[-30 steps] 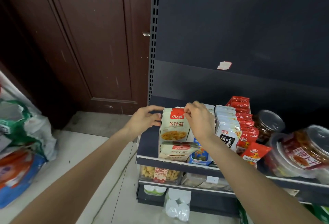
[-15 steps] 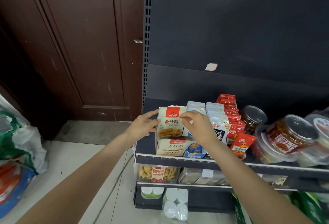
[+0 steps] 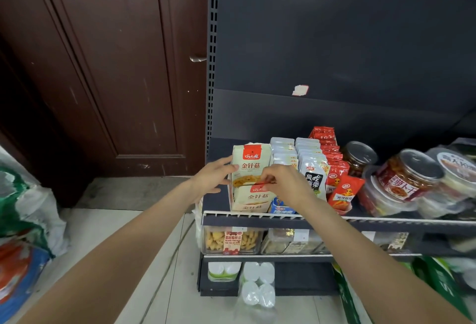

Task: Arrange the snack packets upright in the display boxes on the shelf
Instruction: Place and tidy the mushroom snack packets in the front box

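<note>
The cream display box [image 3: 248, 198] stands at the shelf's [image 3: 257, 216] left front edge. Left hand [image 3: 212, 178] lies spread against its side; right hand [image 3: 282, 182] pinches one cream packet [image 3: 251, 165] upright inside.

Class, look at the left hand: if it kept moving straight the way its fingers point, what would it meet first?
The left hand points rightward at the cream display box; its fingertips already seem to touch the box's left side, so that comes first.

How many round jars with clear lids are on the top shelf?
3 at least, all right of the packets: a dark jar at the back, a red-labelled jar in front, another at the frame's right edge. More may be hidden.
</note>
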`<state>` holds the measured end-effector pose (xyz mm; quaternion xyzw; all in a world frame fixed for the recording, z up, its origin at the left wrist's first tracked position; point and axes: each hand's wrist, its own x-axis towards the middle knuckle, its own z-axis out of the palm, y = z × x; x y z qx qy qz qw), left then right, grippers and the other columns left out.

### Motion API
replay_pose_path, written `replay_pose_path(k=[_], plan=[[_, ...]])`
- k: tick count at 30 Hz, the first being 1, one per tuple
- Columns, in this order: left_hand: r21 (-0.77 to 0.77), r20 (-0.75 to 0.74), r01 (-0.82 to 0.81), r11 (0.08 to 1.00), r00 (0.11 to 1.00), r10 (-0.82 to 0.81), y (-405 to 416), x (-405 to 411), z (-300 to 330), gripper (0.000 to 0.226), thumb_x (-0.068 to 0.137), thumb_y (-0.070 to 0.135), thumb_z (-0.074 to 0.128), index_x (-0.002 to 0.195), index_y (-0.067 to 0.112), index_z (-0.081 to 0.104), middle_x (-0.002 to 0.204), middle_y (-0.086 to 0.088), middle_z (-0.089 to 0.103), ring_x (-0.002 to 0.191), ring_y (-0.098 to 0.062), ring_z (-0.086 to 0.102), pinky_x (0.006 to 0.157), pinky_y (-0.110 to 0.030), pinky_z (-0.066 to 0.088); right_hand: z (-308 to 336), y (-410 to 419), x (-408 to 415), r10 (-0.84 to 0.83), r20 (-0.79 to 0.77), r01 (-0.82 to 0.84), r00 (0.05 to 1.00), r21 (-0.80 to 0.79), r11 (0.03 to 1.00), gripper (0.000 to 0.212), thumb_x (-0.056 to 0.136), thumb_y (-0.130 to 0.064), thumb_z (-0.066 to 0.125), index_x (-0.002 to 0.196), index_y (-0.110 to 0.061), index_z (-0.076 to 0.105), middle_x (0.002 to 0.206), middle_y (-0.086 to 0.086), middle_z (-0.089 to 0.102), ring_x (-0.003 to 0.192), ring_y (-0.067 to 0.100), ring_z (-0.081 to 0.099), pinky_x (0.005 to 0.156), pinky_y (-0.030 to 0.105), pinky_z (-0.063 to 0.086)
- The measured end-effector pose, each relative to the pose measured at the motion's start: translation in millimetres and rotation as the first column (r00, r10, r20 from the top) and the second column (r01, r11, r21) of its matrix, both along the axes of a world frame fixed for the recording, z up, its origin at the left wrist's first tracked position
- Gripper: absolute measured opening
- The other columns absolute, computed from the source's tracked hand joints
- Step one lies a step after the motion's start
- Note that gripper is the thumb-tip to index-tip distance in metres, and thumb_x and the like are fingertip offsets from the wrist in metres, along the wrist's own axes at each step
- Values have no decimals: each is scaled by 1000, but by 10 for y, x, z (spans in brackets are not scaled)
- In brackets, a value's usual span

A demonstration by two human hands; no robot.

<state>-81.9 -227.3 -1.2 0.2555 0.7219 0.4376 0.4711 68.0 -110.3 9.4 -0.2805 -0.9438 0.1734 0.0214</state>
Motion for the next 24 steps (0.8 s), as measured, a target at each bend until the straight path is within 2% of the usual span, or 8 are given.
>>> replay_pose_path(k=[5,8,12,14,16,19,22,24], plan=[[15,2,-6,1000,1000,6,11,5,34,46,97,36,48,141,32,36,136,4,53,114,-19,53,107,-47,34,132,74,108,-55,-98,35,994,-195,980,12,85,-25,67,93,-19,75,95,-3,73,84,12,65,79,36,54],[49,-68,-49,998,996,52,29,6,41,53,97,32,48,146,27,27,134,0,54,113,-19,53,103,-39,36,251,102,176,-134,-258,89,957,-177,980,12,85,-21,67,93,-16,75,91,-3,73,84,9,64,80,30,52],[139,-172,-97,985,978,121,47,-7,81,42,98,29,46,139,21,42,97,0,64,83,-12,59,85,-29,48,416,107,222,-228,-462,166,857,-170,971,13,86,-16,66,94,-12,74,87,-4,71,78,4,63,68,16,49],[117,-132,-65,991,988,80,48,0,130,38,100,31,41,136,20,46,93,-3,66,74,-14,63,72,-24,52,470,93,247,-283,-539,176,794,-241,954,12,86,-14,65,94,-11,74,86,-3,71,79,3,63,69,18,51],[81,-68,-44,996,996,49,38,11,177,39,99,40,39,132,19,48,96,-5,69,76,-17,68,73,-26,54,523,49,285,-336,-595,158,730,-332,930,12,86,-12,65,93,-11,74,84,-5,70,81,3,64,70,17,52],[129,156,-141,982,980,120,35,-9,231,50,95,49,44,117,7,57,94,-11,73,82,-20,72,72,-27,57,588,6,352,-371,-660,70,653,-435,897,15,85,-8,65,86,-21,73,82,-9,71,79,1,66,70,14,52],[239,269,-197,951,954,130,-3,-24,316,32,93,32,55,104,3,64,101,-13,72,88,-15,71,76,-23,55,622,16,429,-369,-673,44,641,-448,893,19,81,-9,69,82,-28,72,90,-14,70,88,-1,64,77,14,50],[305,272,-212,929,954,128,-34,-35,356,21,91,15,59,108,4,64,109,-13,69,94,-14,69,81,-22,53,612,52,487,-363,-654,154,663,-356,922,17,80,-13,70,90,-27,73,100,-15,61,94,-1,55,82,13,44]])
